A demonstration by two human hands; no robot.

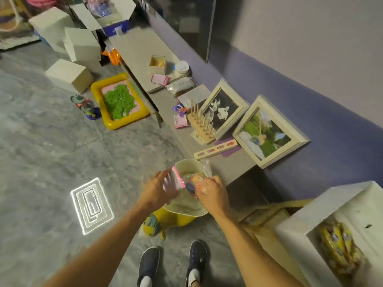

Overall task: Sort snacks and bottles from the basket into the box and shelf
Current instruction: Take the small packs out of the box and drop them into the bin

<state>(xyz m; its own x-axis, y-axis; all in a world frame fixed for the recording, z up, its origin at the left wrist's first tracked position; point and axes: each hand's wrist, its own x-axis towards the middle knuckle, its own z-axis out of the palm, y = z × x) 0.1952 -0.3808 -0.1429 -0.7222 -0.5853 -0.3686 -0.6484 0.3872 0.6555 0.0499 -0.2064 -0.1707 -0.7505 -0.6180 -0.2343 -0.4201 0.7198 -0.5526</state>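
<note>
My left hand (156, 188) pinches a small clear zip bag (173, 180) with a pink seal strip, fingers closed on its lower part, holding it over the near rim of the white basket (187, 164). My right hand (212, 192) is wrapped around a clear packet of orange and yellow snacks (198, 184), fingers curled tight on it, just above the basket's opening. The two packets nearly touch. The basket stands against the near end of the low grey shelf (141, 48), and a yellow plush toy (154, 224) lies on the floor below it. Further along the shelf's top, pink sachets (159, 79) rest by a small wooden box (158, 64), and two framed pictures (269, 131) lean on the purple wall near a wooden peg rack (202, 123). At my right, a white box (300, 222) lies open with a yellow snack pack (339, 249) inside. My dark shoes (148, 264) show at the bottom edge.
</note>
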